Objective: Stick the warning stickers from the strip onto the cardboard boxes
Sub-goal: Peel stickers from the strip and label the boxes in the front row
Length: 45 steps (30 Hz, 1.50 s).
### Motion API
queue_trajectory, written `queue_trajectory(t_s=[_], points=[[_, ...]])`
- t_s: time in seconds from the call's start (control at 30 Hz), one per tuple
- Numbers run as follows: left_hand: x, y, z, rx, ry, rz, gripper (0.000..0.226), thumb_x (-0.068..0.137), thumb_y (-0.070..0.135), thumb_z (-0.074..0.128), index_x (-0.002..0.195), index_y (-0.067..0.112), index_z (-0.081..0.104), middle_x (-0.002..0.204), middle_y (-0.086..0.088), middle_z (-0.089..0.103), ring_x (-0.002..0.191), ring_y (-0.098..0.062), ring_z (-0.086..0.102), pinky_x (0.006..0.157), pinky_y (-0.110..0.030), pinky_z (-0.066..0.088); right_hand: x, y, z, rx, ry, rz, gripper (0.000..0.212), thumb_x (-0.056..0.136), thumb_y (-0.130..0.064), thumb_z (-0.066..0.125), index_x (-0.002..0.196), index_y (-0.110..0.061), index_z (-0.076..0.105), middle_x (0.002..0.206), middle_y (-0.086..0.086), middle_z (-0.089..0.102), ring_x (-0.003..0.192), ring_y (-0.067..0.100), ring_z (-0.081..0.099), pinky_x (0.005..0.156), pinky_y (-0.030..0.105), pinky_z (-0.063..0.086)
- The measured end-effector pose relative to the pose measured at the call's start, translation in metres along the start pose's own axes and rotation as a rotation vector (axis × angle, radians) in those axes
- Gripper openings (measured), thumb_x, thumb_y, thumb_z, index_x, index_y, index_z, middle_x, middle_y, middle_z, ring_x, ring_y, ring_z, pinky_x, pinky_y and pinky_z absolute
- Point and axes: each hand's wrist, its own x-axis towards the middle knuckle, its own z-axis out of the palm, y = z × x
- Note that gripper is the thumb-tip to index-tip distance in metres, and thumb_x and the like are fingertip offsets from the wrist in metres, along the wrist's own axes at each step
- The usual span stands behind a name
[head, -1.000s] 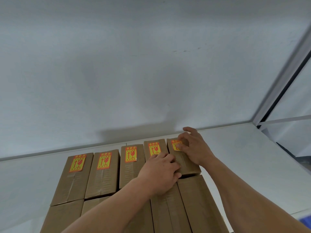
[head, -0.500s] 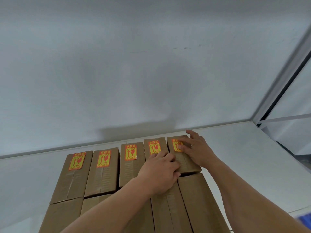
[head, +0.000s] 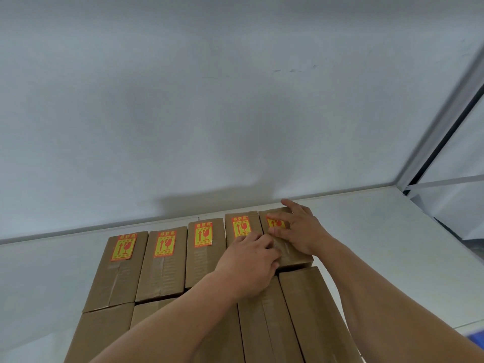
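A: Our right hand [head: 301, 229] has slid down over the sticker [head: 275, 223], fingers flat, pressing it.
B: Our left hand [head: 248, 265] lies curled beside it, steadying the box [head: 290, 254]; whether it grips anything, we can't tell.

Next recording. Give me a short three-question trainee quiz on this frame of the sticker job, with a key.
1. How many boxes in the far row show a warning sticker?
2. True or false: the near-row boxes already carry stickers.
3. Which hand lies over the newest sticker? A) left B) right

Key
1. Five; the fifth sticker is partly covered, on the rightmost far box.
2. False: the visible tops, such as the near right box, are bare.
3. B: the right hand presses it, while the left hand rests on the boxes beside it.
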Motion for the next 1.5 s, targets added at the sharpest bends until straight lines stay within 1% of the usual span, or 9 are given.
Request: queue_trajectory(t_s=[0.17,0.33,0.73,0.9,1.0,1.1,1.23,1.4,1.5], points=[[-0.002,0.000,-0.003,-0.011,-0.018,-0.009,0.040,0.100,0.041,0.030,0.135,0.031,0.047,0.136,0.004,0.043,0.127,-0.020,0.031,0.107,-0.042,0.028,-0.003,-0.003,-0.004,0.019,0.002,0.010,0.045,0.087,-0.060,0.055,0.131,-0.052,0.050,0.159,-0.013,0.014,0.144,0.017,0.009,0.115,0.044,0.018],[-0.003,0.001,-0.004,-0.019,-0.024,-0.024,0.040,0.101,0.040,0.030,0.135,0.030,0.047,0.138,0.003,0.042,0.129,-0.020,0.030,0.109,-0.042,0.027,-0.012,0.003,-0.007,0.160,0.070,0.059,0.044,0.085,-0.056,0.061,0.128,-0.047,0.055,0.158,-0.013,0.018,0.144,0.017,0.012,0.115,0.042,0.024],[-0.002,0.005,-0.006,-0.018,-0.061,-0.021,0.040,0.101,0.040,0.030,0.136,0.029,0.046,0.140,0.003,0.041,0.130,-0.022,0.031,0.110,-0.043,0.026,-0.017,-0.002,-0.011,-0.031,0.041,0.093,0.048,0.090,-0.055,0.053,0.136,-0.042,0.049,0.159,-0.007,0.020,0.144,0.021,0.015,0.114,0.045,0.026],[-0.018,0.005,-0.021,-0.046,-0.059,-0.020,0.041,0.100,0.041,0.033,0.137,0.027,0.046,0.144,0.003,0.040,0.135,-0.019,0.030,0.110,-0.039,0.025,-0.028,-0.030,-0.017,-0.287,0.202,-0.029,0.035,0.098,-0.041,0.042,0.127,-0.035,0.060,0.153,-0.007,0.034,0.140,0.018,0.026,0.112,0.039,0.023],[-0.050,-0.005,-0.033,0.057,0.055,-0.011,0.037,0.100,0.039,0.033,0.126,0.025,0.054,0.131,0.002,0.050,0.122,-0.020,0.044,0.099,-0.037,0.038,-0.038,-0.061,-0.016,-0.388,0.238,-0.116,0.033,0.100,-0.034,0.036,0.118,-0.028,0.063,0.135,-0.004,0.052,0.124,0.019,0.045,0.102,0.036,0.034],[-0.097,-0.025,-0.041,0.205,0.143,0.016,0.029,0.098,0.037,0.039,0.107,0.022,0.063,0.108,0.002,0.061,0.099,-0.021,0.056,0.083,-0.037,0.045,-0.050,-0.102,-0.007,-0.486,0.222,-0.210,0.031,0.100,-0.033,0.035,0.112,-0.023,0.062,0.117,0.000,0.061,0.107,0.021,0.054,0.093,0.037,0.040],[-0.172,-0.064,-0.050,0.319,0.162,-0.046,0.015,0.086,0.030,0.059,0.077,0.020,0.065,0.076,0.001,0.061,0.070,-0.023,0.059,0.062,-0.036,0.049,-0.067,-0.169,0.018,-0.527,0.212,-0.336,0.029,0.099,-0.026,0.038,0.110,-0.019,0.064,0.115,0.004,0.064,0.109,0.025,0.056,0.096,0.041,0.040],[-0.256,-0.103,-0.056,0.407,0.162,-0.171,0.015,0.085,0.028,0.062,0.073,0.020,0.064,0.070,0.001,0.060,0.062,-0.021,0.056,0.055,-0.034,0.046,-0.079,-0.252,0.064,-0.569,0.168,-0.442,0.024,0.097,-0.022,0.044,0.108,-0.018,0.065,0.115,0.006,0.063,0.108,0.028,0.056,0.094,0.044,0.040],[-0.299,-0.124,-0.056,0.410,0.161,-0.243,0.016,0.084,0.029,0.065,0.070,0.020,0.063,0.067,0.001,0.057,0.059,-0.021,0.055,0.053,-0.033,0.044,-0.085,-0.301,0.093,-0.531,0.142,-0.477,0.026,0.098,-0.021,0.042,0.111,-0.017,0.064,0.120,0.011,0.062,0.116,0.032,0.053,0.096,0.046,0.041]])
